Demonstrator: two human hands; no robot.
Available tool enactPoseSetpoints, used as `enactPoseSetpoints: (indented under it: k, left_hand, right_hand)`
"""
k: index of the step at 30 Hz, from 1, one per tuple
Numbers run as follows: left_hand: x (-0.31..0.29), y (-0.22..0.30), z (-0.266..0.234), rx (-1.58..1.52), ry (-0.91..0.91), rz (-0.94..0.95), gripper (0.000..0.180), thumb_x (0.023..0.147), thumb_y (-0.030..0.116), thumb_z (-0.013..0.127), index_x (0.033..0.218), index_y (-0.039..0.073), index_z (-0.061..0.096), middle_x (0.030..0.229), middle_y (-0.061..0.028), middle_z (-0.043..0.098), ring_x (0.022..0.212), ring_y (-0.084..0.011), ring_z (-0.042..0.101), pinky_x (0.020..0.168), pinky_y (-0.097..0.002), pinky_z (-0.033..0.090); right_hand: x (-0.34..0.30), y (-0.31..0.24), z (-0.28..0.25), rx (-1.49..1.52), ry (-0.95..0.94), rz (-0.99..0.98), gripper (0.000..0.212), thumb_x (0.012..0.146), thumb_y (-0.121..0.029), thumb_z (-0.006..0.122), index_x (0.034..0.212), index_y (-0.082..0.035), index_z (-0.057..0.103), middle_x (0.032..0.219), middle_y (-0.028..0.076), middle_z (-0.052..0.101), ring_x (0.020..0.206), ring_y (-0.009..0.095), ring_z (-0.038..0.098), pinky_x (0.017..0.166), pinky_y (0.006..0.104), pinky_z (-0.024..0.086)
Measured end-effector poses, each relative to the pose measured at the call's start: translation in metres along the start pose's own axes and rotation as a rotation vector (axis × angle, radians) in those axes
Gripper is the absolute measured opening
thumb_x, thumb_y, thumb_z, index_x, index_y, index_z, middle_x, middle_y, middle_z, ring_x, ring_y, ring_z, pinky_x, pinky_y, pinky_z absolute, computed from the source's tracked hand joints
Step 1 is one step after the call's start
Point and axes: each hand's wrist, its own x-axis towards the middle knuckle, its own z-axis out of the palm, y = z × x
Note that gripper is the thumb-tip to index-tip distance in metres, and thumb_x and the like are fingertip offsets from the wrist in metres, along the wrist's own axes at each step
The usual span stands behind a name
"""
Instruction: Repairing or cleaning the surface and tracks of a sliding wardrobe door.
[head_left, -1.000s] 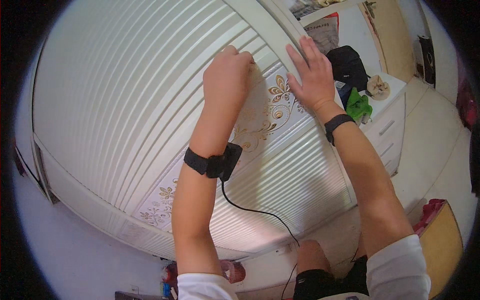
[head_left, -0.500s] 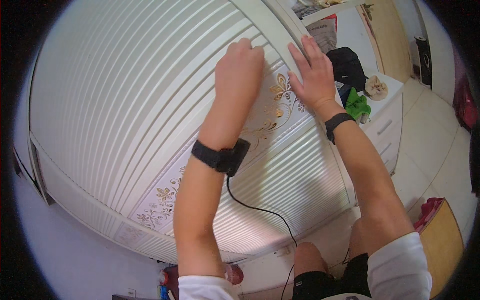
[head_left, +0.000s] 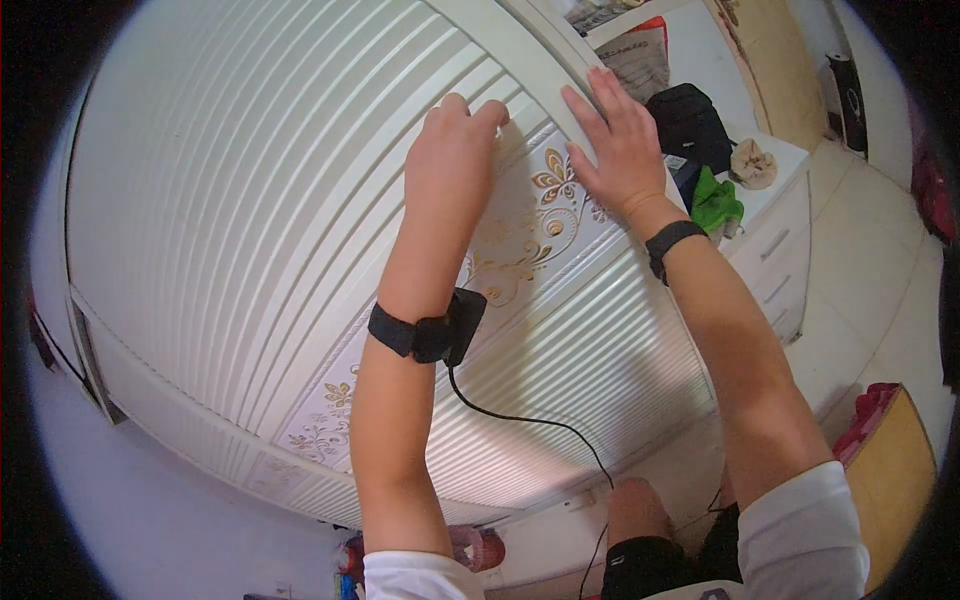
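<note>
A white louvred wardrobe door (head_left: 250, 230) fills most of the view, crossed by a pale panel with gold flower patterns (head_left: 550, 230). My left hand (head_left: 452, 155) is closed over the upper slats, its fingers curled toward them. Whatever its fingertips may hold is hidden behind the hand. To the right, my right hand (head_left: 622, 145) lies with fingers spread on the door's upright edge frame (head_left: 530, 70). Both wrists wear black straps; a dark box on the left strap (head_left: 464, 325) trails a black cable (head_left: 530, 417).
Beyond the door's edge stands a white drawer cabinet (head_left: 775, 245), bearing a black bag (head_left: 690, 125), a green cloth (head_left: 716, 202) and a beige bundle (head_left: 753, 164). A wooden board (head_left: 895, 480) with red fabric is at lower right. A red basket (head_left: 480, 548) sits low under the door.
My left hand has shifted left and slightly down along the slats, its forefinger showing farther from the other fingers. My right hand keeps its place on the door frame.
</note>
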Motion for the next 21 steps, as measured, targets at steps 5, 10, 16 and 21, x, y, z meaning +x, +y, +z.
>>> enactPoseSetpoints:
  k: [5,10,16,21]
  left_hand:
    - [0.0033,-0.0022,0.0001,0.03,-0.027,0.032,0.028,0.078,0.007,0.065,0.104,0.018,0.067,0.086,-0.0127,0.058,0.086,-0.0333,0.062,0.072,-0.0448,0.05]
    - [0.0047,0.003,-0.005,0.014,-0.03,0.033,0.028,0.079,0.007,0.065,0.104,0.018,0.067,0.085,-0.0122,0.058,0.084,-0.0333,0.062,0.072,-0.0449,0.05]
    - [0.0039,-0.0022,-0.0058,0.062,-0.104,0.02,0.023,0.082,0.009,0.062,0.103,0.016,0.068,0.09,-0.0124,0.059,0.089,-0.031,0.063,0.072,-0.0422,0.053]
    - [0.0039,0.0054,-0.0073,0.006,-0.026,0.018,0.025,0.079,0.008,0.065,0.103,0.016,0.068,0.084,-0.0128,0.059,0.084,-0.0335,0.063,0.072,-0.045,0.05]
  right_hand:
    - [0.0,0.0008,-0.0012,0.023,0.008,-0.002,0.069,0.084,-0.033,0.065,0.147,-0.023,0.039,0.156,0.008,0.029,0.144,0.024,0.026,0.112,0.0439,0.028]
    - [-0.0003,0.0007,-0.0019,0.025,0.001,0.007,0.069,0.084,-0.033,0.065,0.147,-0.023,0.039,0.156,0.008,0.029,0.144,0.024,0.027,0.112,0.0441,0.028]
    - [-0.0001,-0.002,-0.0022,0.062,0.008,0.006,0.069,0.084,-0.032,0.065,0.147,-0.023,0.039,0.156,0.007,0.029,0.144,0.025,0.027,0.112,0.0447,0.028]
    - [-0.0004,0.0015,-0.0038,0.044,0.002,0.009,0.069,0.084,-0.033,0.065,0.147,-0.023,0.039,0.156,0.007,0.029,0.145,0.024,0.025,0.112,0.0447,0.028]
